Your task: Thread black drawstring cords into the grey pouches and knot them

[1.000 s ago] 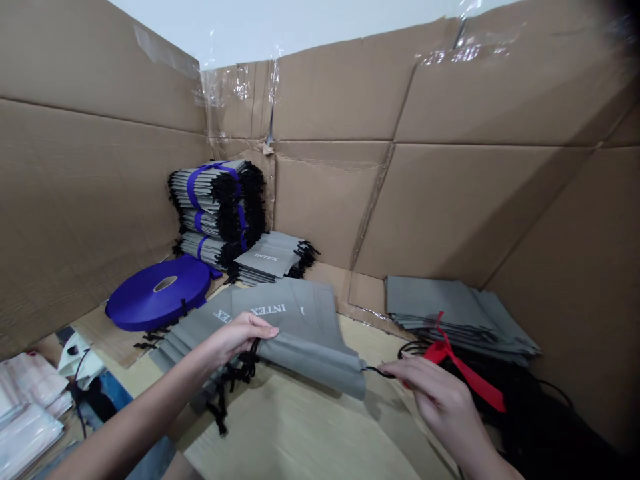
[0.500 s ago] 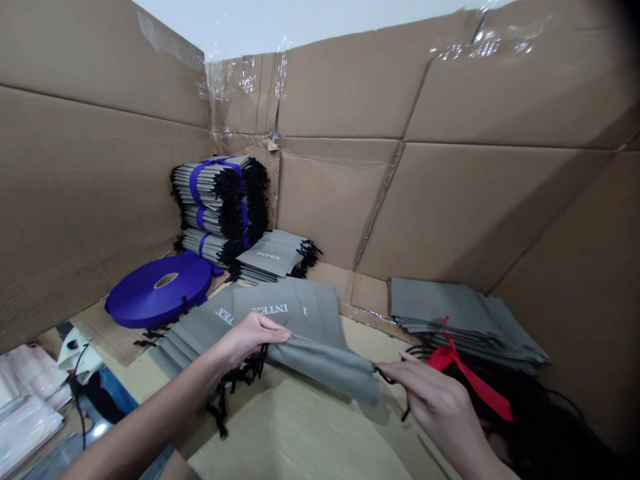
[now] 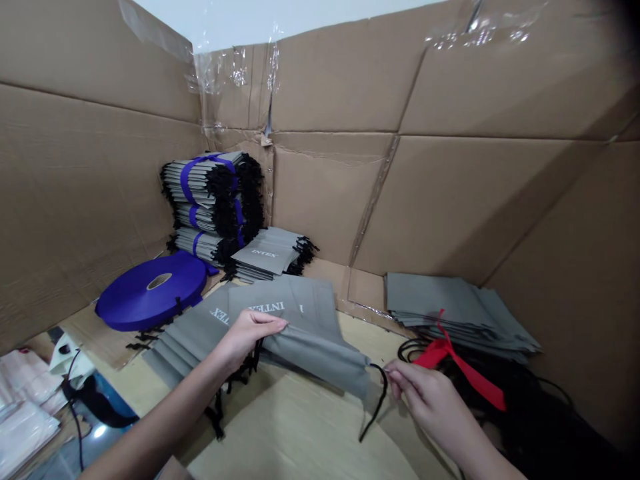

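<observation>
Pinching the top edge of one gray bag (image 3: 320, 360) between thumb and fingers, the left hand (image 3: 250, 337) holds it over the front part of the surface (image 3: 295, 433). The bag is longer one way, and its long side runs from the left hand toward the right hand (image 3: 423, 390), sloping down a bit. Its far right end points at the right hand, and one black cord (image 3: 382, 397) comes out near there, bends over and hangs down. The right hand has its thumb and fingertips close together, right by the cord, but I cannot tell if they pinch it. I cannot see what is in the bag. Behind it, more gray bags (image 3: 300, 297) lie spread like a fan, with white letters on them; too many overlap to count. At the back left, three bundles (image 3: 200, 183) with blue straps sit one on top of another, next to one small pile of bags (image 3: 260, 257) with black ends. One big blue roll (image 3: 180, 283) lies flat in front of the bundles. On the right are one gray pile (image 3: 435, 293), one red ribbon (image 3: 477, 380) and a dark heap (image 3: 540, 427). Tall cardboard walls (image 3: 450, 200) stand around the back and left.
</observation>
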Tool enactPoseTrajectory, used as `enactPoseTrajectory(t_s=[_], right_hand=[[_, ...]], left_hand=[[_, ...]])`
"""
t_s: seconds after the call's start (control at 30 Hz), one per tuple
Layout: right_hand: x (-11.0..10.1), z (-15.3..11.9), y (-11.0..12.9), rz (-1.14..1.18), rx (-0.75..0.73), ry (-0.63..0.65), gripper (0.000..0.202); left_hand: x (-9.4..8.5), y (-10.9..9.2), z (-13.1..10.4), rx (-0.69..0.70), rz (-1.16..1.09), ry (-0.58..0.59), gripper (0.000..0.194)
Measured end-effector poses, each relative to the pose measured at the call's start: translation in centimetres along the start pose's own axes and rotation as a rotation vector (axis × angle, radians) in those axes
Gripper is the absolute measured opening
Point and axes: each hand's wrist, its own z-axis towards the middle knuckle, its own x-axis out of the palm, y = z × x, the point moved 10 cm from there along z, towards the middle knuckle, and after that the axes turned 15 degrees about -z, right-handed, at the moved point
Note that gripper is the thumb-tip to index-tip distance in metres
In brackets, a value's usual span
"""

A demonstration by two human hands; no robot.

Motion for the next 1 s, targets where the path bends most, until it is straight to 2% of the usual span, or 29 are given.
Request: enactPoseTrajectory(t_s=[0.13,0.3,0.4,0.5,0.6,0.7,0.8,0.9,1.0], right_hand=[[1.1,-0.6,0.0,-0.045,0.047,-0.017,0.032],[1.1,-1.0,0.4,-0.135,0.072,-0.039,0.028],[0.9,-0.9,0.4,-0.116,0.071,-0.014,0.027],[0.5,-0.8,-0.4,-0.04,0.065,0.005,0.028],[0.3,-0.8,-2.0,0.032,0.12,0.03,0.032],[0.7,-1.1,-3.7,0.159,0.24,0.052,0.031],[1.7,-1.1,-4.9,0.355,0.377,0.05,0.032],[2.8,-0.8,-5.2,0.49,0.46,0.063,0.034],[3.5,-1.0,-5.8,0.559,0.544,0.062,0.033]], left_hand=[[-0.2,-1.3,0.3,0.082,0.12,-0.046,0.025],[1.1,-1.8,0.1,0.067,0.229,0.002,0.024],[1.6,-1.7,-0.2,0.061,0.214,0.007,0.025],[1.6,-1.2,-0.2,0.023,0.14,0.053,0.031],[1.2,-0.8,0.2,-0.015,0.055,0.079,0.035],[0.8,-1.5,0.5,0.051,0.035,0.046,0.033],[1.4,-2.3,0.7,0.144,0.104,0.046,0.031],[2.2,-1.7,1.2,0.122,0.114,0.051,0.032],[2.1,-0.8,2.3,0.088,0.078,0.024,0.033]])
